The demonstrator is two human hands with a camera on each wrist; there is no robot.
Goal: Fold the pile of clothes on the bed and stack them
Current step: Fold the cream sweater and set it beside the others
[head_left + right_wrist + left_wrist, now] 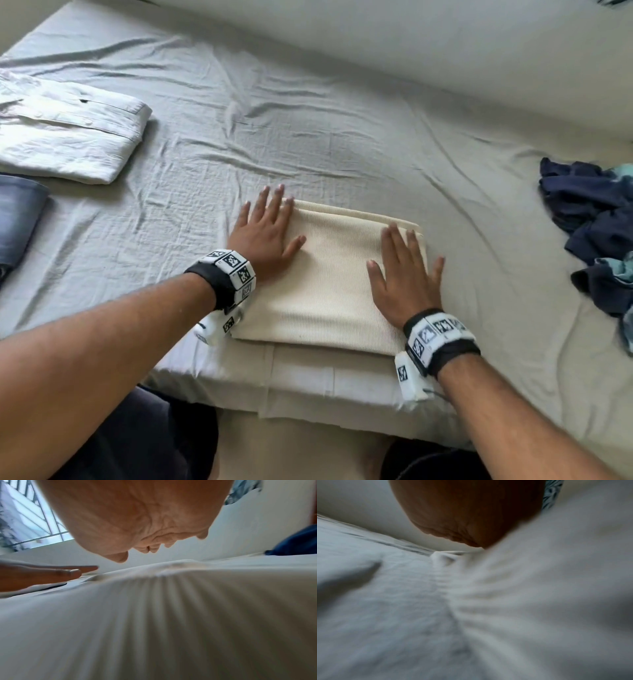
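- Nearest: bed [308, 137] edge at the bottom of the head view, with the sheet's tucked hem just below the work spot.
- Just beyond the edge: cream ribbed garment [329, 284], folded into a neat rectangle, lying flat on the sheet near the bed's front edge.
- Left hand [265, 236] flat with fingers spread, palm partly on the garment's left margin, fingertips reaching onto the sheet; grip spread, pinching nothing.
- Right hand [404, 277] flat on the garment's right half, fingers spread and straight; grip spread, pressing down, holding nothing.
- Judged step: smoothing the finished fold, with the move to a stack not yet made.
- Far left: folded white shirt [68, 133] lying flat, and just nearer a folded blue denim piece [19, 219], partly out of frame; two items judged done, set side by side, not stacked.
- Far right: heap of dark blue and teal clothes [596, 229], crumpled and unfolded; judged the remaining work.
- Open room: wide stretch of wrinkled sheet between garment and shirt, and beyond toward the wall; path leftward free of things.
- Edge risk, as a judgement: garment close to the bed's front edge, so any slide best directed away from it.
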